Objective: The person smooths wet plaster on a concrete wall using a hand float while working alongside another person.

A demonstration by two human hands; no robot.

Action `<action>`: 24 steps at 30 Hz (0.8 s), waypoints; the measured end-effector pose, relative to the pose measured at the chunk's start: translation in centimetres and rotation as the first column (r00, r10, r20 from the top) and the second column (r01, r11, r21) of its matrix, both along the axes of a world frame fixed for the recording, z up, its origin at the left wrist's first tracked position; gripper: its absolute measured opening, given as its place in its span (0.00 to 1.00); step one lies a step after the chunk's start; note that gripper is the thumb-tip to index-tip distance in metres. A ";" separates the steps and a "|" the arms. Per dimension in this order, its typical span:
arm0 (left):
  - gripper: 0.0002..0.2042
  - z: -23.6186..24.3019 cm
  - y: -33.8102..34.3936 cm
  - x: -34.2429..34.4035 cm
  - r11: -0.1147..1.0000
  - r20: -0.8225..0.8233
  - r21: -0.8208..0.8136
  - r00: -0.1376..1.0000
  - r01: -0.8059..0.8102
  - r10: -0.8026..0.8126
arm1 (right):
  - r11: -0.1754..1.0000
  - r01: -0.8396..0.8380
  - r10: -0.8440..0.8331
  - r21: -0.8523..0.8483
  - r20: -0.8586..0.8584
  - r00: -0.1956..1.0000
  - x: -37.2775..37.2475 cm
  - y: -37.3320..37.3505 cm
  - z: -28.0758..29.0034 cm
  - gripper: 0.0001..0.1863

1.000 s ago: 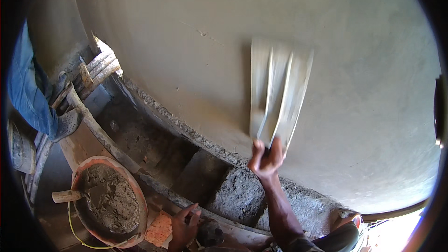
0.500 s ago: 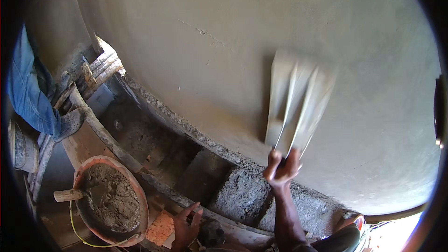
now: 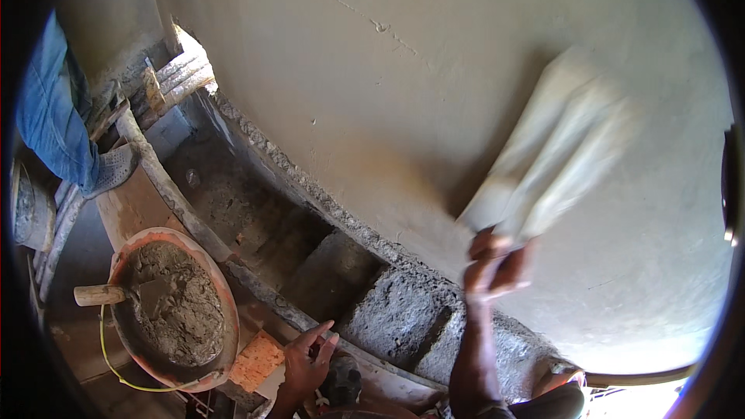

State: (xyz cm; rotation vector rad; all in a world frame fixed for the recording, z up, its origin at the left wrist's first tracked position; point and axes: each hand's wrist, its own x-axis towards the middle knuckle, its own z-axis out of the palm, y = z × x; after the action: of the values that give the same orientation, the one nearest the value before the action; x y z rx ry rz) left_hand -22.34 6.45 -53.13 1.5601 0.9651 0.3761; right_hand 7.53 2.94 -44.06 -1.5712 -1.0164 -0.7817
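My right hand (image 3: 500, 264) is wrapped round the near end of a long, pale, ribbed plastering float (image 3: 555, 143). The float is smeared by motion and slants up to the right over the grey plastered wall (image 3: 372, 93); whether its face touches the wall I cannot tell. Low in the view, my left hand (image 3: 308, 365) has its thumb and forefinger apart and appears to hold nothing. It is beside a rough orange block (image 3: 257, 360). Left of that block stands a bucket (image 3: 225, 295) of wet grey mortar (image 3: 182, 310), with a wooden-handled tool (image 3: 99, 295) stuck in it.
A rough-edged ledge (image 3: 400, 318) curves along the wall's foot, above a dark recess. A narrow curved board edge (image 3: 256, 283) runs beside the bucket. At the left is another person's blue-trousered leg (image 3: 58, 109), near stacked poles (image 3: 182, 77) and a second bucket (image 3: 32, 213).
The float has swung to the right and tilted further over, with my right hand moving slightly right. My left hand stays low beside the orange block. The whole view has shifted a little.
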 end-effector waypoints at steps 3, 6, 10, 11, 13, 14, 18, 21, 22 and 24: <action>0.14 0.0 -0.1 0.4 0.999 0.070 0.025 0.997 -0.034 0.032 | 0.985 0.105 -0.075 0.135 -0.209 0.975 0.4 2.6 16.5 0.16; 0.14 1.8 0.2 1.6 0.999 0.062 -0.018 0.997 -0.042 0.043 | 0.819 -0.545 0.574 0.180 -0.224 0.788 1.4 2.4 21.1 0.12; 0.15 2.4 0.3 2.1 0.999 0.077 0.042 0.997 -0.019 0.015 | 0.962 0.179 -0.189 -0.205 -0.029 0.982 -0.4 -0.2 -2.7 0.32; 0.15 2.7 0.3 2.9 0.998 0.072 0.065 0.997 0.024 -0.028 | 0.987 -0.014 0.037 -0.161 0.142 0.989 1.2 -0.4 -7.5 0.34; 0.14 2.9 0.3 3.1 0.993 0.072 0.097 0.995 0.063 -0.070 | 0.961 -0.122 0.106 -0.246 -0.079 0.991 1.5 -3.6 -14.5 0.38; 0.14 2.5 0.3 2.2 0.995 0.050 0.089 0.998 0.040 -0.045 | 0.960 -0.129 0.112 -0.250 -0.083 0.990 1.7 -3.1 -12.8 0.37; 0.14 -0.2 0.0 -1.6 0.997 -0.014 0.045 0.998 -0.058 0.058 | 0.980 0.125 -0.103 0.156 -0.140 0.985 0.2 2.1 8.7 0.17; 0.14 1.2 0.3 -1.2 0.998 -0.085 0.003 0.994 -0.062 0.062 | 0.932 -0.082 0.179 0.354 -0.250 0.951 0.0 2.3 24.6 0.18; 0.14 1.4 0.3 -0.8 0.998 -0.092 0.000 0.994 -0.059 0.059 | 0.892 -0.271 0.378 0.363 -0.267 0.886 0.8 2.1 24.9 0.17; 0.15 1.7 0.3 1.1 0.991 0.030 0.102 0.996 -0.084 0.081 | 0.976 0.194 -0.219 -0.104 -0.401 0.889 -1.3 2.0 20.2 0.09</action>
State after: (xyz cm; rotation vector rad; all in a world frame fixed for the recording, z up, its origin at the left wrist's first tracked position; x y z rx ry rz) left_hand -21.26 6.79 -51.43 1.6080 1.0060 0.5102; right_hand 6.19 4.96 -23.87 -1.8220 -0.5745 -0.5284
